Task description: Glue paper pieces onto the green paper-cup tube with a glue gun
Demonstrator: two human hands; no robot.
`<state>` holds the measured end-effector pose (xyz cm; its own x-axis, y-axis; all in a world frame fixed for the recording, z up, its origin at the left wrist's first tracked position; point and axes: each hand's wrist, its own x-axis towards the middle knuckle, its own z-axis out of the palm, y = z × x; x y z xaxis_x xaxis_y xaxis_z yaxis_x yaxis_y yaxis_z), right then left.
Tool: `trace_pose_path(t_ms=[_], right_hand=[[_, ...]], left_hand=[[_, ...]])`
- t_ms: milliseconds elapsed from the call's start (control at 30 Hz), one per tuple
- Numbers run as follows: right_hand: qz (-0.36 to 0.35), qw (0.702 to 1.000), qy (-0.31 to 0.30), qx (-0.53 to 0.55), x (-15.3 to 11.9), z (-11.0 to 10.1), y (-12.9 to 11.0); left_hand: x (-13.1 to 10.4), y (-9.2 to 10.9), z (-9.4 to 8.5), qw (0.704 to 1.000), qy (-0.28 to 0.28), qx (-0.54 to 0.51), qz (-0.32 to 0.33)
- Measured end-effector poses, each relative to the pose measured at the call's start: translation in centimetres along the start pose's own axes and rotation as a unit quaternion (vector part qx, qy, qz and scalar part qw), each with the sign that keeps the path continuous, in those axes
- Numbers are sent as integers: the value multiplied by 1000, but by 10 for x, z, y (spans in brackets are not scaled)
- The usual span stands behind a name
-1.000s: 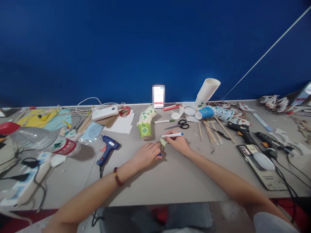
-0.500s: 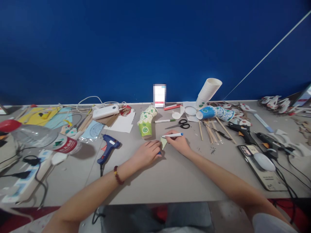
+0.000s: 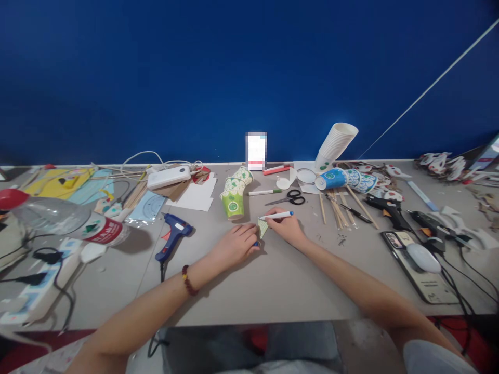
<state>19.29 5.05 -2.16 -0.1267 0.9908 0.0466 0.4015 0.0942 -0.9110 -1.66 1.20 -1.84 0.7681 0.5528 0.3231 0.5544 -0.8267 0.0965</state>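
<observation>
The green paper cup [image 3: 233, 205] serves as the landmark, standing tilted against patterned cups on the table [image 3: 296, 291]. In front of it and a little to its right, the person's left hand [image 3: 238, 246] lies palm down, fingers close together and slightly bent, with a small blue item [image 3: 255, 244] at the fingertips; whether they grip it cannot be told. Farther right of the cup, the right hand [image 3: 284, 226] is closed around a white marker with a blue end [image 3: 279, 215], its tip over a small pale green striped piece [image 3: 262, 227] between the hands.

Behind and right of the cup lies a green-and-white marker [image 3: 265, 192], with black-handled scissors [image 3: 293, 197] beyond its right end. The blue glue gun [image 3: 174, 236] rests left of the cup, and the red-capped bottle [image 3: 66, 218] lies farther left. Well to the cup's right are a blue paper cup [image 3: 332, 178], wooden sticks [image 3: 336, 210] and a phone [image 3: 421, 275] with a white mouse-shaped item [image 3: 424, 258] on top.
</observation>
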Motion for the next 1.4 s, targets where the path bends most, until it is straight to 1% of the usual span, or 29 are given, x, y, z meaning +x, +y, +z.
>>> trace_pose_path(t_ms=[367, 667, 833, 1033, 1200, 1400], right_hand=[[-3, 1000, -3, -4, 0, 0, 2], [1, 1000, -3, -10, 0, 0, 0], [5, 1000, -8, -15, 0, 0, -1], [-1, 1000, -9, -21, -1, -1, -1], [-5, 1000, -9, -24, -1, -1, -1], [-4, 1000, -8, -13, -2, -1, -3]], left_hand=[[0, 0, -1, 1000, -3, 2, -2], [1, 1, -4, 1000, -23, 1, 0], [1, 2, -6, 1000, -19, -7, 2], [0, 1, -3, 1000, -13, -12, 2], [-1, 2, -2, 1000, -16, -8, 1], [1, 6, -6, 1000, -25, -18, 0]])
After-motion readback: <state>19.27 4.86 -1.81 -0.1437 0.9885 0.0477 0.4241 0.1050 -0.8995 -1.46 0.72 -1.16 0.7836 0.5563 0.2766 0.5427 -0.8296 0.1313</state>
